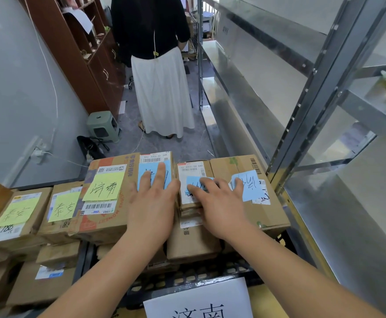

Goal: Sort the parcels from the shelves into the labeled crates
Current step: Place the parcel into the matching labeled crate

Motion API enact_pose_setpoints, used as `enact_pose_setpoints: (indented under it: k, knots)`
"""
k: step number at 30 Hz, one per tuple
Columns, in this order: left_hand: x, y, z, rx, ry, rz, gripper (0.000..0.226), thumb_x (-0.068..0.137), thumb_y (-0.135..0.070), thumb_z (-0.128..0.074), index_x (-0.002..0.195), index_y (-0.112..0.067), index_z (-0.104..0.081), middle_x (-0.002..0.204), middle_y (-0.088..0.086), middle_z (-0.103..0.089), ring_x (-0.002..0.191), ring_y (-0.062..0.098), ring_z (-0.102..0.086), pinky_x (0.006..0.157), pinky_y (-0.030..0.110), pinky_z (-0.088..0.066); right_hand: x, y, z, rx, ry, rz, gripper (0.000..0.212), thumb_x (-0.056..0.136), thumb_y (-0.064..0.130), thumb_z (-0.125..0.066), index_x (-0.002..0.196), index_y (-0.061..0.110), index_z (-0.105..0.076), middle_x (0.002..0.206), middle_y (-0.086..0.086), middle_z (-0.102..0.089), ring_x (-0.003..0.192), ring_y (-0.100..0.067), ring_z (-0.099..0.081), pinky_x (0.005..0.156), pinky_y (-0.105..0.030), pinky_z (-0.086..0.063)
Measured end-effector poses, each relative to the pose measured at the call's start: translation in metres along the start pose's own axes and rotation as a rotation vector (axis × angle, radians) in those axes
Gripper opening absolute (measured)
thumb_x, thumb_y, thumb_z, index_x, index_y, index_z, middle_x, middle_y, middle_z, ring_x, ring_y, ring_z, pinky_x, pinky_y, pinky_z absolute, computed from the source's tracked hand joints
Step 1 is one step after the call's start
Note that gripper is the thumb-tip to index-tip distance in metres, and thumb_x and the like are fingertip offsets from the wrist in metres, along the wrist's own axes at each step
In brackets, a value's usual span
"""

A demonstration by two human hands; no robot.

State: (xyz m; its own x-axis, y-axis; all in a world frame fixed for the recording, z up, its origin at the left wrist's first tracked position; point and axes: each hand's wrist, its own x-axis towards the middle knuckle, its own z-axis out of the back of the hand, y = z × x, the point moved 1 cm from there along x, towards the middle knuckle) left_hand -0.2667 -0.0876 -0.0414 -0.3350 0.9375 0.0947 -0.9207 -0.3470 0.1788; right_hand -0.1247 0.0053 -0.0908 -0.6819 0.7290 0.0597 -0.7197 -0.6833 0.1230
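Fingers of the left hand point(153, 198) lie straight on a blue-noted parcel point(156, 167), those of the right hand point(219, 203) spread flat on the adjacent small parcel point(193, 180), both parcels atop the black labeled crate point(187, 277).

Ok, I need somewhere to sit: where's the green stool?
In the head view, the green stool stands on the floor at left, by the brown cabinet, left of the standing person's white skirt.
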Motion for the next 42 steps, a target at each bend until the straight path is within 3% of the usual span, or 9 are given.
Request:
enact_pose_setpoints:
  k: [11, 18, 20, 23, 26, 30, 34, 38, 42]
  knots:
    - [0.009, -0.021, -0.004, 0.056, 0.008, 0.013, 0.035, 0.096, -0.022, -0.046, 0.130, -0.031, -0.045, 0.167, 0.014, -0.013, 0.140, 0.035, -0.027, 0.111, 0.057, -0.028, 0.001, 0.000, 0.002, 0.000, 0.006, -0.010, 0.074, 0.091, 0.026, -0.061, 0.153, 0.046, -0.027, 0.158, 0.004, -0.032, 0.145, -0.030, -0.030, 0.114, -0.071, -0.006]
    - [0.009, -0.021, -0.011, 0.174, -0.024, -0.053, 0.039, 0.092, -0.028, -0.051, 0.131, -0.032, -0.051, 0.161, 0.018, -0.030, 0.131, 0.037, -0.041, 0.120, 0.059, 0.001, -0.001, 0.000, -0.001, 0.001, 0.006, -0.013, 0.075, 0.091, 0.023, -0.060, 0.155, 0.045, -0.026, 0.159, 0.003, -0.031, 0.147, -0.030, -0.026, 0.114, -0.072, -0.004]
    - [0.011, -0.020, -0.013, 0.151, -0.029, -0.059, 0.052, 0.090, -0.027, -0.054, 0.140, -0.032, -0.042, 0.162, 0.017, -0.028, 0.133, 0.036, -0.039, 0.120, 0.058, 0.004, -0.001, 0.000, -0.001, -0.006, -0.004, -0.012, 0.075, 0.091, 0.022, -0.060, 0.155, 0.045, -0.026, 0.159, 0.003, -0.032, 0.147, -0.029, -0.026, 0.113, -0.073, -0.003]
    - [0.012, -0.017, -0.019, 0.103, -0.045, -0.044, 0.082, 0.089, -0.023, -0.053, 0.158, -0.025, -0.009, 0.165, 0.014, -0.022, 0.138, 0.034, -0.035, 0.123, 0.052, 0.004, 0.000, 0.000, -0.003, -0.005, -0.011, -0.007, 0.074, 0.091, 0.021, -0.058, 0.154, 0.045, -0.028, 0.158, 0.003, -0.033, 0.147, -0.030, -0.027, 0.112, -0.073, -0.003]
    - [0.008, -0.018, -0.024, 0.093, -0.015, -0.031, 0.086, 0.092, -0.016, -0.045, 0.158, -0.009, 0.011, 0.167, 0.015, -0.017, 0.142, 0.034, -0.032, 0.126, 0.049, -0.002, -0.002, 0.000, -0.003, -0.007, -0.003, -0.001, 0.073, 0.092, 0.019, -0.057, 0.154, 0.045, -0.028, 0.159, 0.003, -0.031, 0.147, -0.030, -0.026, 0.113, -0.073, -0.003]
    - [0.007, -0.016, -0.021, 0.054, 0.014, 0.007, 0.087, 0.090, -0.024, -0.051, 0.157, -0.007, 0.002, 0.166, 0.009, -0.021, 0.143, 0.030, -0.031, 0.124, 0.054, -0.002, -0.004, -0.001, -0.001, 0.000, 0.002, 0.014, 0.070, 0.095, 0.028, -0.056, 0.155, 0.043, -0.025, 0.160, 0.002, -0.029, 0.148, -0.031, -0.025, 0.112, -0.075, 0.001]
    - [0.001, -0.014, -0.014, -0.015, 0.039, 0.031, 0.095, 0.090, -0.042, -0.054, 0.160, -0.014, 0.004, 0.170, 0.005, -0.005, 0.153, 0.029, -0.011, 0.122, 0.057, 0.005, -0.008, -0.001, 0.005, 0.018, -0.004, 0.025, 0.074, 0.093, 0.051, -0.056, 0.156, 0.043, -0.018, 0.165, 0.002, -0.024, 0.151, -0.031, -0.020, 0.112, -0.075, 0.005]
    - [-0.012, -0.016, -0.013, -0.012, 0.002, 0.007, 0.102, 0.090, -0.051, -0.056, 0.161, -0.016, 0.008, 0.170, 0.005, 0.007, 0.155, 0.027, 0.008, 0.123, 0.054, 0.008, -0.014, -0.005, 0.010, 0.056, -0.009, 0.024, 0.081, 0.092, 0.054, -0.055, 0.158, 0.044, -0.008, 0.170, 0.000, -0.015, 0.155, -0.031, -0.013, 0.114, -0.075, 0.004]
    - [-0.024, -0.014, -0.013, -0.058, -0.027, -0.001, 0.105, 0.087, -0.056, -0.060, 0.162, -0.018, 0.004, 0.170, 0.005, 0.005, 0.155, 0.025, 0.009, 0.124, 0.049, 0.007, -0.026, -0.009, 0.018, 0.077, -0.006, -0.002, 0.084, 0.093, 0.055, -0.054, 0.157, 0.046, -0.002, 0.171, 0.002, -0.011, 0.157, -0.030, -0.009, 0.115, -0.075, 0.007]
